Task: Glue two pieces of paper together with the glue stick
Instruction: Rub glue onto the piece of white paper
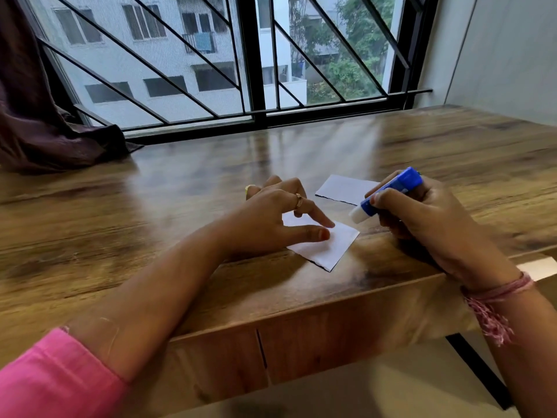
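Observation:
A small white piece of paper (328,248) lies near the front edge of the wooden table (180,206). My left hand (271,218) presses it down with thumb and fingers spread on its left part. My right hand (422,212) grips a blue glue stick (388,194), its white glue tip pointing down-left and hovering just above the paper's right corner. A second white piece of paper (340,188) lies flat farther back, partly hidden behind the glue stick and right hand. Something small and yellowish (249,187) peeks out behind my left hand.
A dark curtain (45,131) drapes onto the table's back left corner. A barred window (241,70) runs along the far edge. A wall stands to the right. The table's front edge lies close under my wrists.

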The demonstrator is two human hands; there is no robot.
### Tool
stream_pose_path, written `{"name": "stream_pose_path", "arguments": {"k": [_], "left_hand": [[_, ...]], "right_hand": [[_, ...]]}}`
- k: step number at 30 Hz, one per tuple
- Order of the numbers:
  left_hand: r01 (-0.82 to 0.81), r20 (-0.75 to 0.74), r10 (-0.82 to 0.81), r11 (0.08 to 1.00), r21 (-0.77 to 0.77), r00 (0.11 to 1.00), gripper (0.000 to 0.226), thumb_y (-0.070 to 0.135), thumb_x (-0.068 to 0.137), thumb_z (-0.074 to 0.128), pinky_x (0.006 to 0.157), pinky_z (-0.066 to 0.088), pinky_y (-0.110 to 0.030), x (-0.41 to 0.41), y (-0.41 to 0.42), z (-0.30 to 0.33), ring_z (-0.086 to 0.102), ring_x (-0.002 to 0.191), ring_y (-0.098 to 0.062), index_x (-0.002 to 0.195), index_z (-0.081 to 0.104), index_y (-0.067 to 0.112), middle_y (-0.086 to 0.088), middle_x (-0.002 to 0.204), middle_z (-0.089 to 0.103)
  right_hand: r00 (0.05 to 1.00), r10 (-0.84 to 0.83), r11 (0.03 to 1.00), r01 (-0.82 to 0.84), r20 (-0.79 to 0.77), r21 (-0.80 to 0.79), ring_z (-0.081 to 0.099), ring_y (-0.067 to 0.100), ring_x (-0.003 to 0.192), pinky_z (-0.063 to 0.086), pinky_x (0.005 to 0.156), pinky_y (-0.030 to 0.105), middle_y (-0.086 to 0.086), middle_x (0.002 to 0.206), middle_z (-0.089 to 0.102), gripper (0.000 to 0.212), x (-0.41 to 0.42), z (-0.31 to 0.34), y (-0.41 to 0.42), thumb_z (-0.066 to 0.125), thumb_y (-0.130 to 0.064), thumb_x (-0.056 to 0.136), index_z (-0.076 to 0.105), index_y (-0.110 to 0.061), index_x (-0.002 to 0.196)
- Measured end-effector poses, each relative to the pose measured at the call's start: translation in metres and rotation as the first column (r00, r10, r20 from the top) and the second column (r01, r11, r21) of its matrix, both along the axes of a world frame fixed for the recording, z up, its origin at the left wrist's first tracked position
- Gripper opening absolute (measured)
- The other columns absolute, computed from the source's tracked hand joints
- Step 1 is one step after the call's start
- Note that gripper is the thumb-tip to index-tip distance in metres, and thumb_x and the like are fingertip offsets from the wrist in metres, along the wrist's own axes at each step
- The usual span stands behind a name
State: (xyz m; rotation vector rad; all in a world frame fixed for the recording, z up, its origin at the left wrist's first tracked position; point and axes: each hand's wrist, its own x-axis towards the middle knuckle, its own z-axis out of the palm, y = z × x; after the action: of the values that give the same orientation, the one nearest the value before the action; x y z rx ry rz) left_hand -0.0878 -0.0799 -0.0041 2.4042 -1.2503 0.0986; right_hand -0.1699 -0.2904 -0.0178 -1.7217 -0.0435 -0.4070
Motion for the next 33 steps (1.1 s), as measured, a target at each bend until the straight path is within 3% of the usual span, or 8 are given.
{"name": "stream_pose_path", "arguments": {"k": [4,9,15,18,23,27,31,33], "left_hand": [[0.002,-0.028,-0.001,1.0,0.029,1.0,0.032,0.072,0.069,0.05,0.098,0.028,-0.048,0.002,0.001,-0.001,0.039,0.093,0.0,0.093,0.066,0.058,0.016,0.086,0.045],[-0.01,-0.049,0.012,1.0,0.029,0.999,0.03,0.078,0.064,0.048,0.098,0.029,-0.049,0.003,0.001,-0.001,0.039,0.093,0.0,0.086,0.063,0.064,0.017,0.084,0.045],[-0.028,-0.079,0.029,0.999,0.024,0.996,0.03,0.079,0.062,0.049,0.099,0.028,-0.049,0.004,0.001,-0.001,0.039,0.093,0.003,0.085,0.063,0.065,0.018,0.084,0.047],[-0.028,-0.087,0.03,0.999,0.025,0.996,0.028,0.079,0.061,0.048,0.099,0.028,-0.048,0.003,0.0,0.0,0.04,0.093,0.001,0.081,0.062,0.066,0.018,0.085,0.048],[-0.031,-0.096,0.033,0.999,0.018,0.995,0.029,0.078,0.06,0.05,0.1,0.028,-0.047,0.003,0.0,0.001,0.042,0.094,-0.003,0.082,0.063,0.065,0.014,0.086,0.051],[-0.03,-0.088,0.032,0.999,0.02,0.996,0.029,0.078,0.06,0.049,0.1,0.028,-0.047,0.003,0.0,0.0,0.043,0.094,-0.003,0.082,0.063,0.065,0.013,0.085,0.051],[-0.032,-0.094,0.033,0.999,0.02,0.995,0.028,0.078,0.061,0.05,0.1,0.027,-0.047,0.004,-0.001,0.0,0.042,0.093,-0.002,0.082,0.063,0.066,0.014,0.084,0.05],[-0.031,-0.093,0.033,0.999,0.019,0.995,0.027,0.077,0.061,0.05,0.1,0.028,-0.047,0.004,-0.001,0.0,0.042,0.092,-0.002,0.082,0.063,0.066,0.015,0.083,0.05]], "right_hand": [[0.999,-0.04,0.988,0.043,0.024,-0.151,0.04,0.002,0.034,0.031,0.036,0.013,-0.006,0.043,0.054,0.014,-0.001,-0.001,0.001,0.065,-0.017,0.083,0.064,-0.014,0.069],[0.997,-0.046,0.946,0.064,0.064,-0.316,0.048,0.001,0.037,0.033,0.041,0.009,-0.009,0.045,0.056,0.014,-0.003,0.001,0.004,0.066,-0.018,0.08,0.066,-0.018,0.066],[0.987,-0.12,0.875,0.154,0.104,-0.459,0.058,0.024,0.061,0.043,0.059,0.033,0.011,0.065,0.064,0.027,-0.005,0.002,0.008,0.059,-0.038,0.066,0.066,-0.013,0.074],[0.989,-0.056,0.834,0.123,0.14,-0.538,0.055,0.017,0.057,0.039,0.055,0.023,0.006,0.062,0.062,0.027,-0.009,0.002,0.01,0.058,-0.038,0.07,0.065,-0.012,0.073],[0.982,-0.145,0.861,0.187,0.124,-0.473,0.05,0.013,0.055,0.037,0.054,0.025,0.006,0.062,0.061,0.028,-0.004,0.001,0.009,0.057,-0.04,0.065,0.067,-0.014,0.071],[0.993,-0.054,0.855,0.099,0.103,-0.509,0.05,0.014,0.052,0.037,0.054,0.027,0.008,0.06,0.059,0.029,-0.008,0.002,0.011,0.058,-0.039,0.067,0.066,-0.012,0.072],[0.978,-0.172,0.846,0.209,0.121,-0.49,0.052,0.018,0.058,0.039,0.056,0.03,0.007,0.063,0.06,0.035,-0.004,0.001,0.009,0.056,-0.042,0.064,0.067,-0.01,0.073],[0.988,-0.118,0.847,0.152,0.099,-0.509,0.05,0.013,0.054,0.038,0.055,0.029,0.006,0.061,0.059,0.033,-0.005,0.002,0.01,0.056,-0.042,0.065,0.067,-0.012,0.072]]}}
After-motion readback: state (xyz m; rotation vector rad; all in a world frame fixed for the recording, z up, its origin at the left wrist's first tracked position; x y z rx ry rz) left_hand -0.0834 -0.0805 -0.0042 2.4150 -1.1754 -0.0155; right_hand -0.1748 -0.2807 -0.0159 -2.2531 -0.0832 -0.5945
